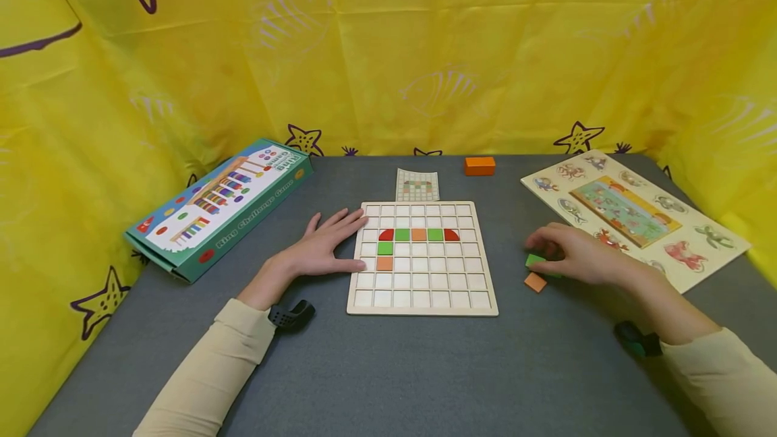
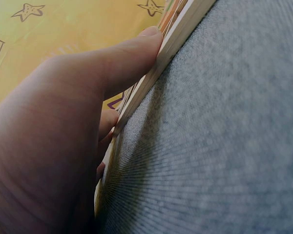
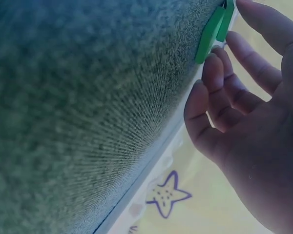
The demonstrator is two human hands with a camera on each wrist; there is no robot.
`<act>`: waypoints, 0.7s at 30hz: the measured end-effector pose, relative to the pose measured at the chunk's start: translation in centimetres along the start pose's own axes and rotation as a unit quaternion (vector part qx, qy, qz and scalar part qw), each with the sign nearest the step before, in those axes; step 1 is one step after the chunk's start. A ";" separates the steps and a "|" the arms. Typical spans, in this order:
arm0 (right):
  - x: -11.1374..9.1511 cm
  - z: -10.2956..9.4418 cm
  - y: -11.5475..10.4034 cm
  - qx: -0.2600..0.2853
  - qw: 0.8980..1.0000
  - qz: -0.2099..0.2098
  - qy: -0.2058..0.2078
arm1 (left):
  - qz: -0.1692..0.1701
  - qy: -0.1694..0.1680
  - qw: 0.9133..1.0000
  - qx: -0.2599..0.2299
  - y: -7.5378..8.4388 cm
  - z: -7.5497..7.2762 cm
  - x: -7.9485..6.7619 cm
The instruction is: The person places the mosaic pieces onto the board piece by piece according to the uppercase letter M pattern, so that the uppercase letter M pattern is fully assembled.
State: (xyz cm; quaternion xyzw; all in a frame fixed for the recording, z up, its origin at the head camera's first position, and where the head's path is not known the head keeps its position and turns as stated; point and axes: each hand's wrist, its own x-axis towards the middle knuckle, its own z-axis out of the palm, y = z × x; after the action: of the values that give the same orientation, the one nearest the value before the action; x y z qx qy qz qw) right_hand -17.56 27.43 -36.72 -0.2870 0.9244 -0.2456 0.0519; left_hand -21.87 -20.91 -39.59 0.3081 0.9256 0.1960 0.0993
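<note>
My left hand [image 1: 324, 243] lies beside a wooden grid board [image 1: 423, 309], its fingertips and thumb touching the left edge. On the board, red quarter-round, green and orange tiles [image 1: 419, 235] form a row, with a green and an orange tile below its left part. To the right of the board, my right hand [image 1: 579, 255] has its thumb and index finger at a green tile [image 3: 226, 20], which it seems to pinch. Another green tile [image 3: 210, 36] is close by the fingertips. An orange tile [image 1: 535, 282] lies on the table just below that hand.
A pattern card [image 1: 417, 177] leans behind the board, and an orange block [image 1: 479, 166] sits farther back. At left is a Ring Challenge Game box [image 1: 243, 221]. A wooden sea-animal puzzle board [image 1: 698, 228] lies at right, partly behind the right hand. Yellow cloth [image 1: 388, 86] encloses the grey table.
</note>
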 end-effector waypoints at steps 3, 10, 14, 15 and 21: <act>-0.2 -0.1 0.0 -0.004 1.000 0.003 -0.002 | 0.001 0.001 1.000 0.000 0.0 0.0 0.0; -0.4 -0.1 0.0 -0.019 1.000 0.009 -0.014 | -0.001 0.000 1.000 0.000 0.0 0.0 0.0; -0.3 0.0 -0.1 -0.023 1.000 0.010 -0.018 | -0.002 0.001 1.000 0.000 -0.1 0.0 0.1; -0.3 0.0 -0.1 -0.024 1.000 0.009 -0.018 | -0.002 0.001 1.000 0.001 -0.1 0.0 0.1; 0.1 0.1 -0.3 -0.038 0.999 -0.005 -0.013 | -0.002 0.001 1.000 0.001 -0.1 0.0 0.0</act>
State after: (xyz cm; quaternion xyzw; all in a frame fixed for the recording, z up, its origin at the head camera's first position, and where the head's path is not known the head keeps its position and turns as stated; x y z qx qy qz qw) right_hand -17.47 27.07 -36.65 -0.2963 0.9309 -0.2072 0.0518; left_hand -21.91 -20.96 -39.65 0.3065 0.9265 0.1947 0.0987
